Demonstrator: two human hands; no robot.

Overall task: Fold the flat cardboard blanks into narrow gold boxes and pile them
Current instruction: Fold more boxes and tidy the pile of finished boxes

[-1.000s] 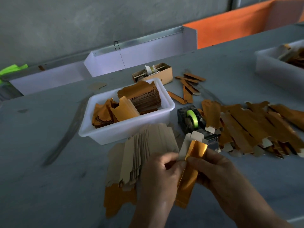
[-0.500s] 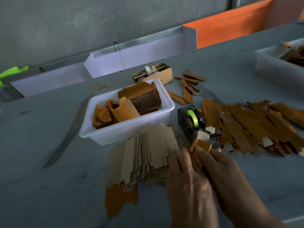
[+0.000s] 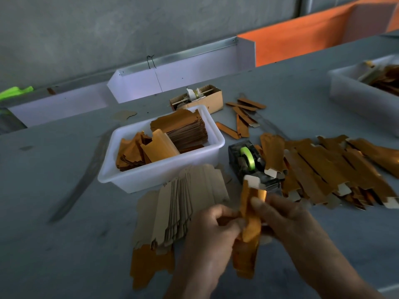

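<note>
Upright, gold blank [image 3: 250, 223] between both hands' fingers [image 3: 258, 201].

Bench [image 3: 64, 244]: grey top w/ dark smears, fills most of view. Behind it a rough grey concrete wall [image 3: 108, 29], dim, no window in view. Along far bench edge, low white panels [image 3: 172, 80] w/ a metal strip on top; a black wire loop [image 3: 151, 60] hangs over the strip. Orange panel [image 3: 302, 42] at upper right, next to the white ones. Bright green scrap [image 3: 15, 92] at far left edge. Light low, soft, no hard shadows.
</note>
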